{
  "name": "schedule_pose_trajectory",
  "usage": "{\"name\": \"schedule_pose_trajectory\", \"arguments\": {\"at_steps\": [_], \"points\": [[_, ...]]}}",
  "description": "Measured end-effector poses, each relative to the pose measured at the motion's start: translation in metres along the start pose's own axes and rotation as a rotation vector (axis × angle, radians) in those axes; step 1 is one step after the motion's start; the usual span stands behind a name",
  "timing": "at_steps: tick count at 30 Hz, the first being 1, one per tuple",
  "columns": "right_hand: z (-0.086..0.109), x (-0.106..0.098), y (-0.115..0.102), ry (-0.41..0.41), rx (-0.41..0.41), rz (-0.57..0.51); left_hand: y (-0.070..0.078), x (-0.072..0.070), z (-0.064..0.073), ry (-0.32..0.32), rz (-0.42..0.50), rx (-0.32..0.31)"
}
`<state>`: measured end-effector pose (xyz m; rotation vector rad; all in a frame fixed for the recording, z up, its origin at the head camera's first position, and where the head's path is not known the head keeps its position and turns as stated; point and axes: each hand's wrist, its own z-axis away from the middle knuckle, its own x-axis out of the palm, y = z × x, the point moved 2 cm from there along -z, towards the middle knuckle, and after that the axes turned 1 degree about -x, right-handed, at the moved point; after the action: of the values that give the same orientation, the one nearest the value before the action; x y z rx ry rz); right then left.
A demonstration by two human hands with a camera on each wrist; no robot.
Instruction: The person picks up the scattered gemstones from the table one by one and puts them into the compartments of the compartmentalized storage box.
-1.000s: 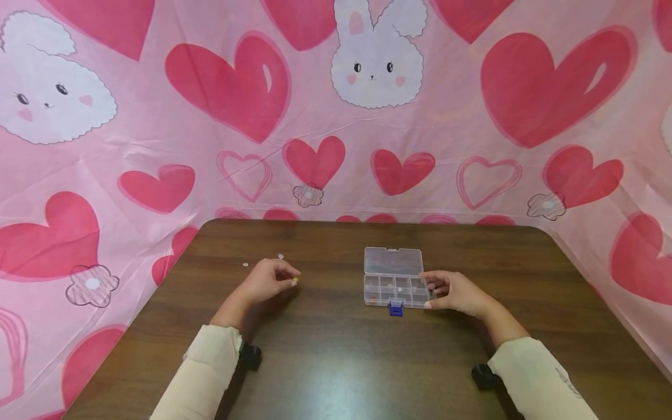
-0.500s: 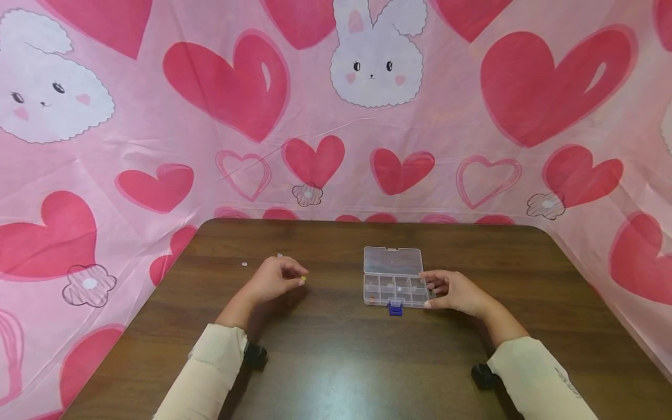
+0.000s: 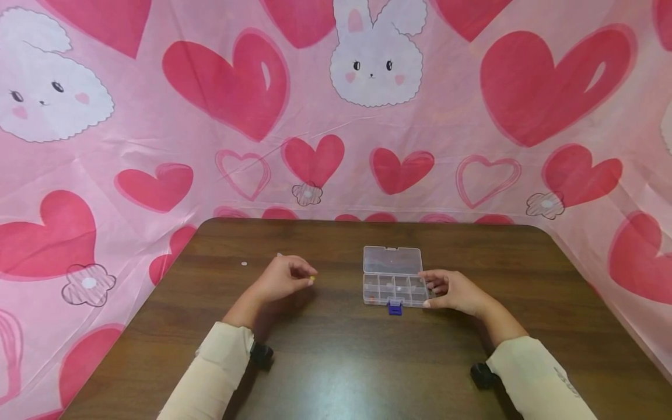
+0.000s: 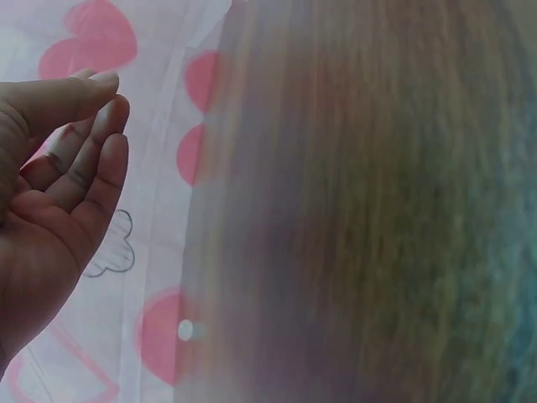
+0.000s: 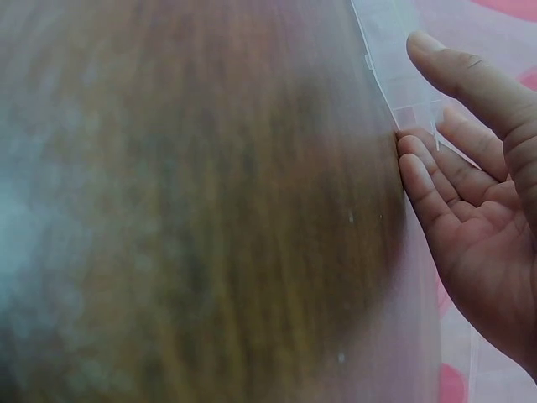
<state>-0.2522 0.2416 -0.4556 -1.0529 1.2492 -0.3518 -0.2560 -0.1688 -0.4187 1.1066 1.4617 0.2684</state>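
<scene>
Between thumb and fingertips, my left hand [image 3: 283,280] pinches a small yellow piece [image 3: 312,278], held left of the box over the table; its kind is too small to make out. In the left wrist view the hand [image 4: 63,185] shows thumb and index tips together. A clear plastic compartment box [image 3: 410,304] lies with its lid [image 3: 392,261] folded back and a blue latch [image 3: 395,310] at the front. My right hand [image 3: 455,293] grips its right end, thumb at the front corner, fingers along the side. Small white and orange bits sit in some compartments.
On the brown wooden table [image 3: 336,361], a small white piece [image 3: 244,263] lies left of the left hand. Another pale piece [image 3: 280,254] peeks out behind that hand. A pink heart-and-bunny cloth [image 3: 446,122] hangs right behind the table's far edge.
My left hand has moved to the right, toward the box, carrying the yellow piece. The right hand and the box have stayed in place.
</scene>
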Motion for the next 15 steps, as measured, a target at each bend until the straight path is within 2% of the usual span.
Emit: {"name": "schedule_pose_trajectory", "arguments": {"at_steps": [7, 15], "points": [[0.0000, 0.0002, 0.0000, -0.005, 0.005, 0.001, 0.0043, 0.0060, -0.0019, -0.023, 0.040, -0.012], [0.0000, -0.0001, -0.0007, -0.006, 0.004, 0.002, 0.0089, 0.0109, -0.0028, -0.034, 0.072, 0.017]]}}
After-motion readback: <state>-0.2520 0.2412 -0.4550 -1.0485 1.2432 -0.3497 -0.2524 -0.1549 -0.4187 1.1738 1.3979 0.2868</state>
